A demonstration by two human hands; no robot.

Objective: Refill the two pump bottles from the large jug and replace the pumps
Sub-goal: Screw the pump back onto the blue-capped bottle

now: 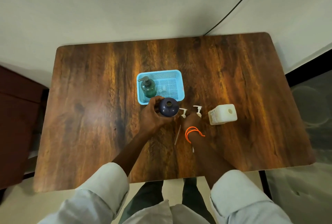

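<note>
I see my left hand (pixel 152 114) wrapped around the dark blue bottle (pixel 168 109) — its top is open, and it stands on the wooden table (pixel 89 116) just in front of the blue basket (pixel 177 78). My right hand (pixel 191 120) rests over two white pumps (pixel 184 112) — I cannot tell if it grips one. The white jug (pixel 222 114) sits near, to the right.
</note>
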